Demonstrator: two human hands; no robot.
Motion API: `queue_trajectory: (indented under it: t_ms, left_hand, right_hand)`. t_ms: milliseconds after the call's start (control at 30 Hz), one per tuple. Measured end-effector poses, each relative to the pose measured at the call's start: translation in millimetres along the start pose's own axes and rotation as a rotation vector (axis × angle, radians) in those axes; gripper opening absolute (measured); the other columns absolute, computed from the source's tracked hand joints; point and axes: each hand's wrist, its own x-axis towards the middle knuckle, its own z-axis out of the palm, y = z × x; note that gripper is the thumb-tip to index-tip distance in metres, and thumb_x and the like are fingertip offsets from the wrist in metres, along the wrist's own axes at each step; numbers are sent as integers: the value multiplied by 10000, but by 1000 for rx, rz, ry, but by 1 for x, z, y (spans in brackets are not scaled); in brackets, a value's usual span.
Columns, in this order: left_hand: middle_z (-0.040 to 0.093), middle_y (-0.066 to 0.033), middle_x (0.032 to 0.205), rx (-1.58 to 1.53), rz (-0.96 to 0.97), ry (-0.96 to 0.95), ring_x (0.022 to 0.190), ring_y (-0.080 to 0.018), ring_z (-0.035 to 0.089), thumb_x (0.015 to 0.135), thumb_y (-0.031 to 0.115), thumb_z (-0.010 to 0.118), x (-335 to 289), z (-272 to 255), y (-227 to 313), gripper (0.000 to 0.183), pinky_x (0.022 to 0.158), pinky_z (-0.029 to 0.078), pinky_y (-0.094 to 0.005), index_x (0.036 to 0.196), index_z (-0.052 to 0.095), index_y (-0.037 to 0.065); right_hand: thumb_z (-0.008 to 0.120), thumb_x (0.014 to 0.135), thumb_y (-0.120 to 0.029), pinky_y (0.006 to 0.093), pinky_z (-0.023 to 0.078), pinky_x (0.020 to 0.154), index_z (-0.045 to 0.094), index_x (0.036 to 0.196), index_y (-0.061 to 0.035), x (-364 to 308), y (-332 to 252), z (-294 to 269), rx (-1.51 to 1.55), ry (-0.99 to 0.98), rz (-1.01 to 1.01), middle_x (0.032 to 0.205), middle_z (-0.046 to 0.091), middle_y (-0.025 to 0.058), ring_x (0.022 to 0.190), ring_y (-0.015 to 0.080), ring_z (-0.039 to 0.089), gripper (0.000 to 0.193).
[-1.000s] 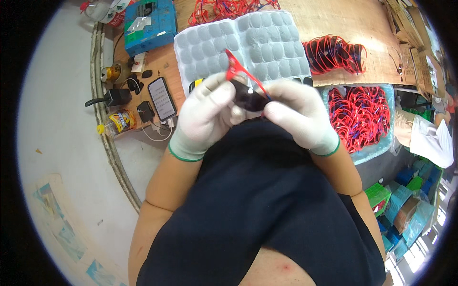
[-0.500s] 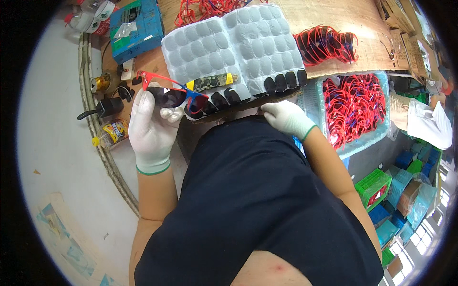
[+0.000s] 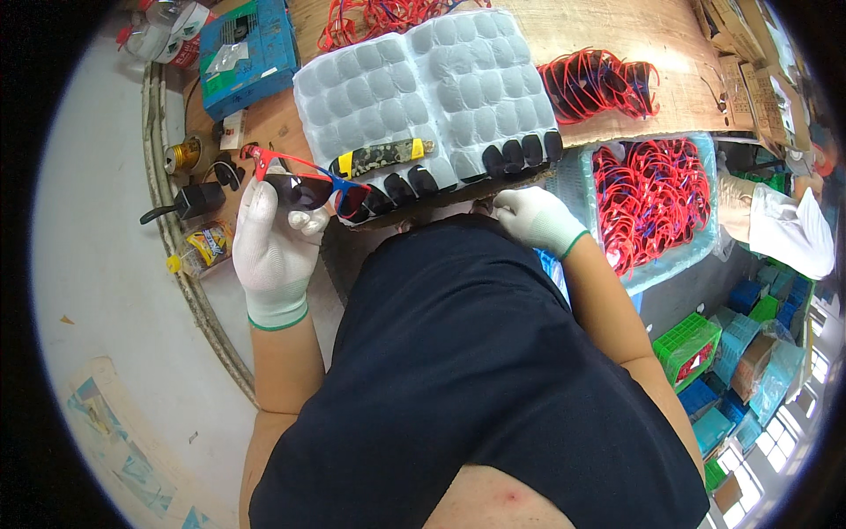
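Note:
My left hand (image 3: 275,256), in a white glove with a green cuff, grips a pair of sunglasses (image 3: 301,193) by the lens area. Their frame is red and blue and at least one dark lens shows. They hover over the near left corner of a grey moulded tray (image 3: 366,84) with rows of round hollows. Dark lenses (image 3: 513,155) stand along its near edge. My gloved right hand (image 3: 542,220) is closed by that edge at the right, fingers curled; whatever they hold is hidden. A camouflage-patterned tool with yellow bands (image 3: 383,157) lies across the tray.
Stacked red-framed glasses (image 3: 599,84) lie right of the tray. A pale blue crate (image 3: 656,275) filled with red frames stands at the right. On the left are a blue box (image 3: 247,66), a can (image 3: 182,157), a black adapter (image 3: 201,201) and a plastic bottle (image 3: 204,247).
My left hand has shifted slightly down and left with the sunglasses, which are tilted a little differently. My right hand stays by the tray edge, almost unmoved.

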Motion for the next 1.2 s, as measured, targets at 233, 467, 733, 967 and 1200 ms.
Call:
queue_trajectory:
  t_ms: [233, 467, 733, 967, 1200]
  left_hand:
    - [600, -42, 948, -2, -15, -45, 740, -86, 495, 1064, 243, 473, 4, 6, -7, 243, 692, 412, -286, 1167, 585, 54]
    - [626, -39, 957, 8, -26, -42, 749, -79, 521, 1057, 237, 484, 8, 16, -16, 236, 696, 414, -284, 1182, 585, 64]
    - [647, -38, 946, 15, -56, -21, 732, -82, 530, 1048, 233, 499, 12, 30, -22, 223, 706, 417, -291, 1157, 596, 64]
    - [661, -57, 921, 20, -82, -25, 728, -91, 525, 1051, 230, 487, 14, 38, -25, 220, 695, 416, -290, 1130, 601, 59]
    - [647, -63, 1072, 6, -93, -89, 760, -85, 550, 1023, 194, 523, 17, 30, -30, 310, 694, 471, -289, 1273, 549, 12]
  right_hand:
    - [523, 902, -248, 490, 528, 889, 698, 1124, -95, -1, -2, -15, -3, 31, 60, 993, 709, 229, 971, 399, 677, 321]
    - [513, 906, -261, 484, 525, 903, 687, 1160, -94, -7, 12, -24, -46, -67, 83, 1026, 707, 228, 988, 400, 675, 350]
    - [501, 906, -270, 486, 524, 905, 670, 1185, -81, -8, 19, -31, -6, 35, 106, 1037, 704, 231, 999, 400, 670, 377]
    - [505, 887, -271, 489, 524, 904, 726, 1007, -53, -13, 23, -43, -38, -100, 105, 1001, 702, 252, 996, 403, 670, 333]
    - [597, 845, -357, 463, 535, 898, 731, 974, -35, -9, 72, -49, 7, 188, 377, 976, 718, 230, 976, 397, 684, 372]
